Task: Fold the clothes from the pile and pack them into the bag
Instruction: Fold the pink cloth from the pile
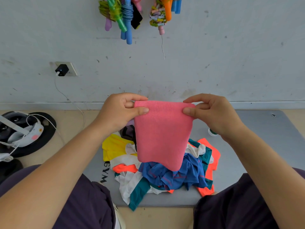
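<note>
A folded pink cloth point(162, 134) hangs in the air above the pile of clothes point(165, 171), pinched at its two top corners. The left hand point(118, 111) grips the left corner between thumb and fingers; the right hand point(212, 113) grips the right corner likewise. The pile lies on a grey mat point(257, 146) marked GYM, between the person's knees.

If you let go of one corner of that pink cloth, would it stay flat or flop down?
Probably flop. The pink cloth hangs limp from its top corners, pinched by the left hand and right hand. It looks light: fingertips alone hold it. Its fuzzy-looking surface likely won't slip.
</note>
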